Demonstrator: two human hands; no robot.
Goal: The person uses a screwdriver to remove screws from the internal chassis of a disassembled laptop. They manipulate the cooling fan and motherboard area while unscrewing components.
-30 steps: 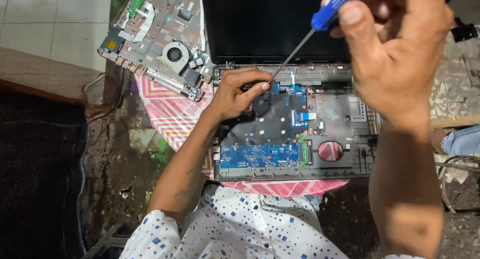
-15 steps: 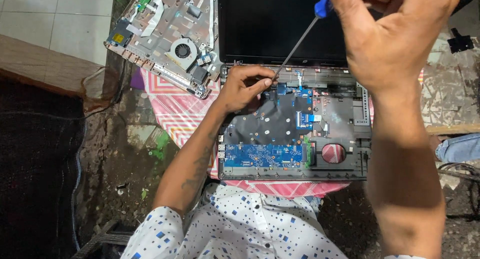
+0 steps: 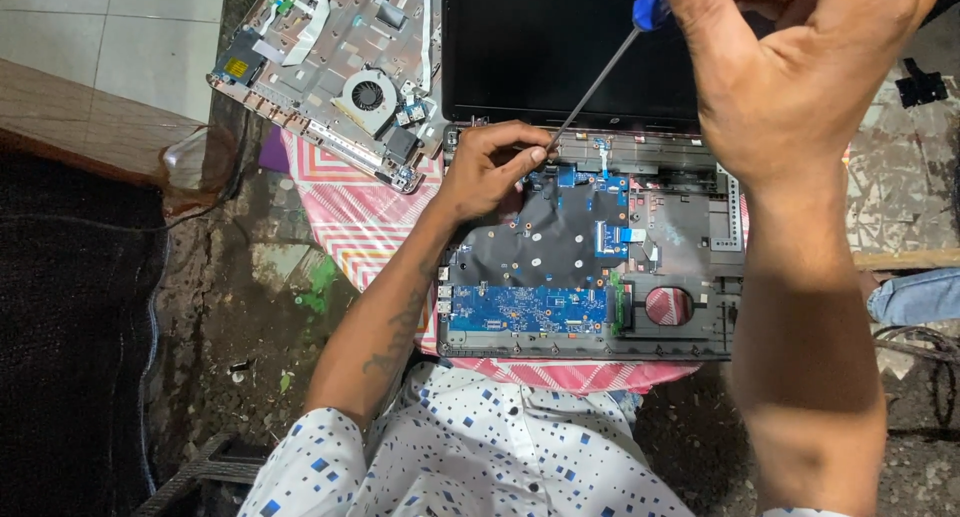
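An opened laptop base (image 3: 690,237) lies on a pink patterned cloth, its blue circuit board (image 3: 525,309) and black shielding exposed, with the dark screen (image 3: 560,47) tilted up behind it. My right hand (image 3: 800,67) is raised close to the camera, gripping the blue handle of a screwdriver (image 3: 600,72). The thin shaft slants down to the base's upper left corner. My left hand (image 3: 490,167) rests there, its fingertips pinching the shaft near the tip. The tip itself is hidden by my fingers.
A removed laptop cover with a round fan (image 3: 365,92) and ribbon cables lies at upper left, overlapping the pink cloth (image 3: 340,212). A wooden ledge (image 3: 90,127) and white tiles are at far left. Dirty ground (image 3: 230,347) lies below. Cables (image 3: 925,352) sit at right.
The view has shifted slightly; my right hand and the screwdriver handle moved a little left and up. My left hand stays at the shaft's tip on the laptop base.
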